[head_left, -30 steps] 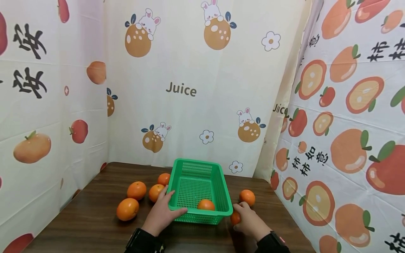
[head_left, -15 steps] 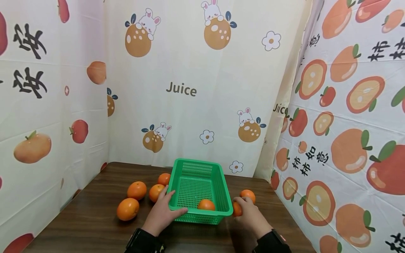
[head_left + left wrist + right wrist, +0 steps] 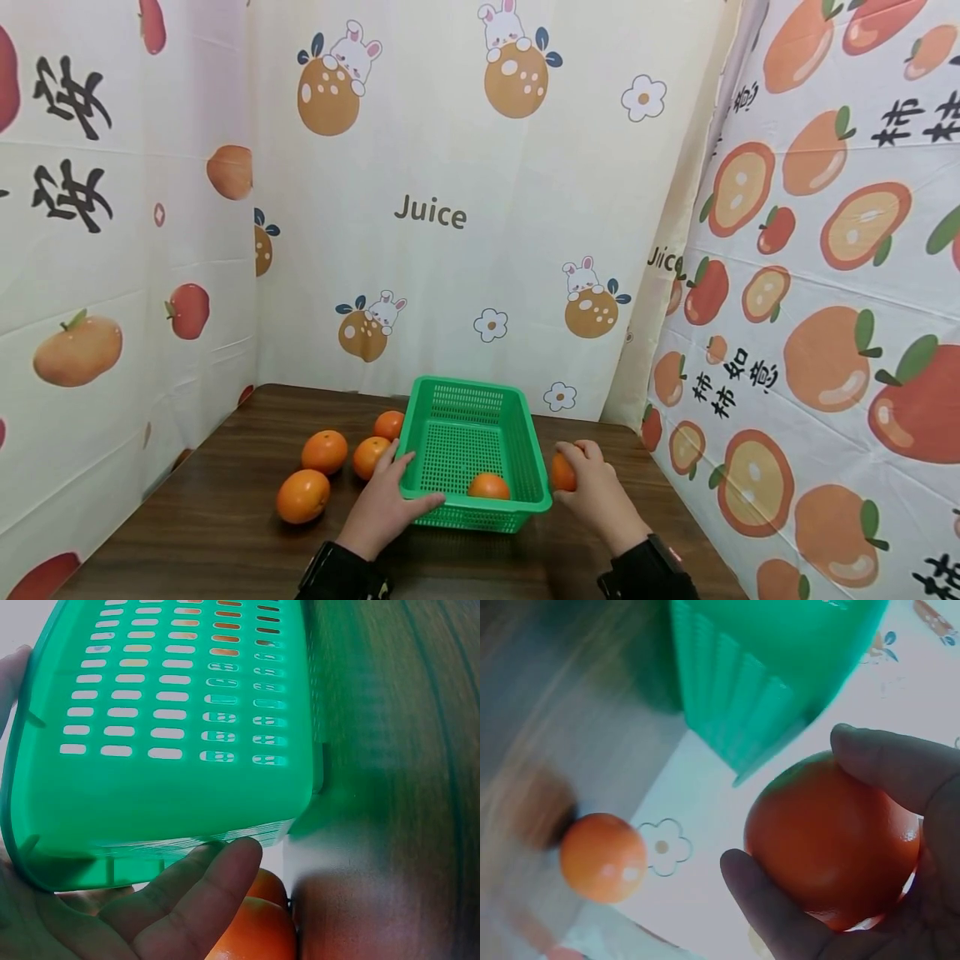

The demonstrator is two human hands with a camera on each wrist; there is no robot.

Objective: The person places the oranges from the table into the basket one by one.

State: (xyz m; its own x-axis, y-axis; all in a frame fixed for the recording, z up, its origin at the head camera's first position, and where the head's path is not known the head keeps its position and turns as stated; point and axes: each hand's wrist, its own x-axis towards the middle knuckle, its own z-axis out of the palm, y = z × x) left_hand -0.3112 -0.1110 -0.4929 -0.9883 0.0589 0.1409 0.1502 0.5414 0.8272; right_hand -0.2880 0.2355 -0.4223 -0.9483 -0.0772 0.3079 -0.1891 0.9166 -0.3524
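Observation:
A green plastic basket point(image 3: 462, 433) with slotted walls stands on the table, one orange point(image 3: 489, 486) inside near its front wall. My left hand point(image 3: 384, 506) holds the basket's front left corner, thumb along the front rim and fingers against the left wall. To the right of the basket, my right hand point(image 3: 598, 493) grips another orange point(image 3: 563, 473) between thumb and fingers. The right wrist view shows this held orange point(image 3: 831, 841) raised above the table, beside the basket's wall point(image 3: 735, 705). A further orange point(image 3: 603, 857) lies on the table beyond it, hidden behind the hand in the head view.
Left of the basket, several oranges point(image 3: 303, 497) lie on the dark wooden table point(image 3: 225, 533); two of them, one being the orange point(image 3: 371, 457) by my left fingers, sit close to the basket's wall. Fruit-printed curtains point(image 3: 450, 275) enclose the table at the back and sides.
My right hand has lifted an orange from beside the basket's front right corner, moving up and slightly away. It now covers the orange behind it. The left hand and basket stay put.

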